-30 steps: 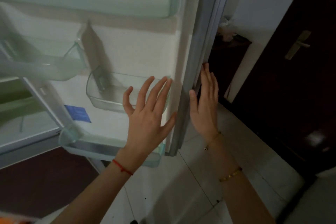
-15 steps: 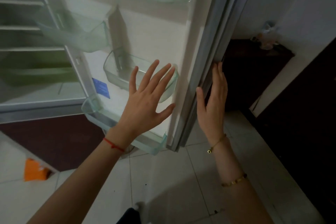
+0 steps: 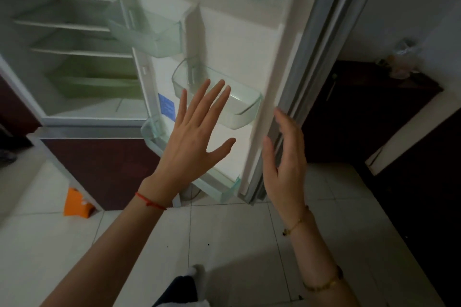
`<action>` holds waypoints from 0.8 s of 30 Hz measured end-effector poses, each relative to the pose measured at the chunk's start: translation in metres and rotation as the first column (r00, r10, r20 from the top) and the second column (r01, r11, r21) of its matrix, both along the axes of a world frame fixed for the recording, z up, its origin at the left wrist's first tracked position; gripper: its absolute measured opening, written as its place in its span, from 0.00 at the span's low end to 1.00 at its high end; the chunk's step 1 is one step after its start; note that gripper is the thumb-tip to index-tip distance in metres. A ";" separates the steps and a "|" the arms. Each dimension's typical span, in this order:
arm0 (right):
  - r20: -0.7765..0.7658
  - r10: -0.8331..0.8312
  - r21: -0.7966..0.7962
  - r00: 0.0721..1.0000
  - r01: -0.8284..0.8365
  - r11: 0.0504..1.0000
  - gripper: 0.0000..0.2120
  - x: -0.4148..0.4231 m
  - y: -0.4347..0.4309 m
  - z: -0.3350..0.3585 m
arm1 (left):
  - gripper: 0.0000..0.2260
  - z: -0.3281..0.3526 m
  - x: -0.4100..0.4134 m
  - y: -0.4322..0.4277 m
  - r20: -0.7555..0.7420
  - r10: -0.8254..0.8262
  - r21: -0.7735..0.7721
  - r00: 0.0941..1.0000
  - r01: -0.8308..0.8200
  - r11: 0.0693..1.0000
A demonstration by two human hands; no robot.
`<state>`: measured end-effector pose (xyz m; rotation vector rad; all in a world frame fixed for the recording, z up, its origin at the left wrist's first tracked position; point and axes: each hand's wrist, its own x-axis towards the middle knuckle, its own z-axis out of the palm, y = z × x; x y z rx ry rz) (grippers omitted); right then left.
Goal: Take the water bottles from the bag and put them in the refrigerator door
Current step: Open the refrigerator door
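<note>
The fridge door (image 3: pixel 249 40) stands wide open, with its inside facing the person. Its outer edge runs down beside the right hand (image 3: pixel 287 157). That hand is held flat next to the edge, fingers (image 3: pixel 283 119) loose and straight, holding nothing. If it touches the edge, it is hard to tell. The left hand (image 3: pixel 197 139) is spread wide in front of the door, fingers (image 3: pixel 207 102) apart and holding nothing.

There is clear floor (image 3: pixel 224 244) below the door and between the arms.

The door has see-through bins. The middle bin (image 3: pixel 239 107) just past the left hand has nothing in it. A smaller bin (image 3: pixel 149 32) sits higher up, and the bottom bin (image 3: pixel 219 189) runs low along the door. No water bottles or bag can be seen.

Inside the fridge, the shelves (image 3: pixel 64 25) are bare. An orange thing (image 3: pixel 77 203) lies on the floor by the fridge. A dark cabinet (image 3: pixel 361 107) stands behind the door on the right.
</note>
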<state>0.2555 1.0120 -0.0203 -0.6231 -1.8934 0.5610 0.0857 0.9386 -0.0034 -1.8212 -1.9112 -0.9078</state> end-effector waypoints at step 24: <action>0.469 0.518 -0.311 0.716 -0.415 0.855 0.30 -0.163 -0.083 -0.081 | 0.33 -0.078 -0.108 -0.210 0.394 0.439 -0.238 0.808 -0.371 0.898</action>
